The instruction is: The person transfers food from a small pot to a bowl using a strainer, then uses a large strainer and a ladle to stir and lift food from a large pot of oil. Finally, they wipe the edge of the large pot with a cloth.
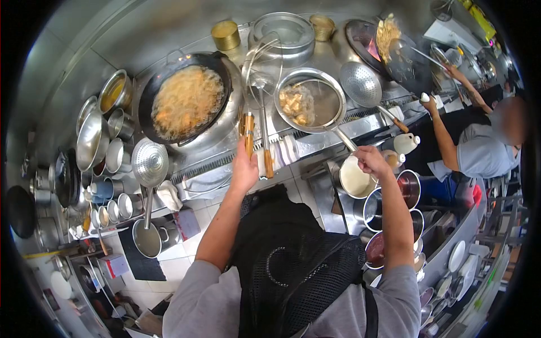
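Note:
My left hand (pixel 244 168) is closed round the wooden handle (pixel 249 135) of a utensil, upright beside the stove's front edge. My right hand (pixel 372 161) grips the metal handle of a round strainer (pixel 340 97), which holds pale golden fried pieces (pixel 297 105) on its left side. To the left, a large black wok (pixel 147 107) is full of bubbling oil with orange-brown food in it. Between the wok and the strainer lie a wire skimmer (pixel 265 56) and a wooden-handled tool (pixel 268 163), close to my left hand.
A perforated ladle (pixel 150 162) rests over a pot at the left, near stacked metal bowls (pixel 93 141). Another perforated ladle (pixel 360 84) lies right of the strainer. A co-worker (pixel 479 141) tosses food in a wok (pixel 408 67) at the right. Sauce pots (pixel 358 176) stand below my right hand.

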Demonstrator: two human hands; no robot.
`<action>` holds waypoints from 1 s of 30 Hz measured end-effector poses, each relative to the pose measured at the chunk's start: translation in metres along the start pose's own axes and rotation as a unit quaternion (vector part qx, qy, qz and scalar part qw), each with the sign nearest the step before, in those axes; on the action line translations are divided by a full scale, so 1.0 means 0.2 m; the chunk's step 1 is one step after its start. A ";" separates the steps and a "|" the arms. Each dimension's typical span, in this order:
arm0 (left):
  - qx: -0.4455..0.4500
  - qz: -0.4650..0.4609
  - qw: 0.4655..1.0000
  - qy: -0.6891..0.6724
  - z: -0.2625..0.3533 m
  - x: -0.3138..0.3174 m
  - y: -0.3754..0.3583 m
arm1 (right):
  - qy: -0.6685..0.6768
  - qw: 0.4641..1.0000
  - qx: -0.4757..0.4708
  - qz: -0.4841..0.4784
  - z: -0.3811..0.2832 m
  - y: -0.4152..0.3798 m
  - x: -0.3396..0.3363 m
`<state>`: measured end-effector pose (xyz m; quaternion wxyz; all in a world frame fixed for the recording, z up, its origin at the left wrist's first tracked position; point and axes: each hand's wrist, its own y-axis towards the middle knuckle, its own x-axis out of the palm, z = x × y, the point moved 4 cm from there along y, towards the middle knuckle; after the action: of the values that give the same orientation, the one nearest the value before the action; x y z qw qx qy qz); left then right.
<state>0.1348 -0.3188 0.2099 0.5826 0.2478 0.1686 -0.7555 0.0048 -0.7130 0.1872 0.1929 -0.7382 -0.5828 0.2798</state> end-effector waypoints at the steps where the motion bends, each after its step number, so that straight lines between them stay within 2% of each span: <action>1: -0.007 -0.001 1.000 -0.015 0.01 -0.01 0.00 | 0.027 1.000 -0.009 0.008 0.02 -0.02 0.02; 2: -0.014 -0.002 0.999 -0.029 0.02 -0.01 0.00 | 0.053 0.998 -0.019 0.015 0.03 -0.03 0.04; 3: 0.025 0.021 0.999 -0.011 0.02 -0.01 0.00 | 0.042 0.998 -0.019 0.031 0.00 -0.08 0.07; 4: 0.026 0.020 0.999 -0.010 0.01 0.00 0.00 | 0.043 0.998 -0.018 0.031 0.02 -0.09 0.07; 6: 0.040 0.021 0.999 0.002 0.01 -0.01 0.00 | -0.045 0.995 -0.035 0.084 0.03 -0.11 0.05; 7: 0.039 0.021 0.999 0.002 0.03 -0.01 0.00 | -0.046 0.995 -0.035 0.084 0.04 -0.12 0.06; 8: 0.003 0.008 1.000 -0.003 0.03 0.00 0.00 | -0.173 0.969 -0.100 0.142 0.02 -0.15 0.04; 9: -0.032 -0.006 0.999 -0.008 0.04 0.01 0.00 | -0.297 0.920 -0.162 0.199 -0.03 -0.19 0.04; 10: -0.031 -0.008 0.999 -0.010 0.03 0.02 0.00 | -0.298 0.919 -0.160 0.201 -0.04 -0.21 0.04; 12: -0.017 -0.010 0.999 -0.026 0.03 0.05 0.01 | -0.473 0.794 -0.202 0.325 -0.12 -0.30 0.07; 13: -0.015 -0.011 0.999 -0.029 0.06 0.05 0.01 | -0.474 0.792 -0.201 0.328 -0.18 -0.34 0.09; 15: -0.038 -0.023 0.998 -0.038 0.09 0.04 0.01 | -0.514 0.789 -0.117 0.315 -0.27 -0.40 0.12; 19: -0.047 -0.022 0.997 -0.054 0.07 0.04 0.00 | -0.529 0.775 -0.117 0.326 -0.33 -0.47 0.17; 22: -0.085 -0.022 0.993 -0.073 0.06 0.03 -0.01 | -0.500 0.793 -0.112 0.329 -0.32 -0.47 0.20; 24: -0.029 0.015 0.995 -0.089 0.03 0.02 -0.01 | -0.462 0.827 -0.132 0.291 -0.25 -0.41 0.21; 25: -0.030 0.017 0.995 -0.089 -0.02 0.03 -0.01 | -0.460 0.833 -0.133 0.278 -0.24 -0.41 0.24; 26: -0.047 0.007 0.993 -0.105 -0.09 0.04 0.00 | -0.466 0.828 -0.146 0.275 -0.18 -0.36 0.24; 28: -0.066 0.003 0.990 -0.121 -0.04 -0.02 -0.02 | -0.506 0.812 -0.112 0.268 -0.16 -0.33 0.28; 30: -0.129 -0.031 0.974 -0.183 0.00 -0.07 -0.07 | -0.520 0.803 -0.101 0.274 -0.13 -0.30 0.28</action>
<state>0.1247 -0.3044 0.2174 0.6070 0.0226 0.1624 -0.7776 -0.0150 -0.6424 0.2337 -0.2993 -0.6261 -0.3937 0.6028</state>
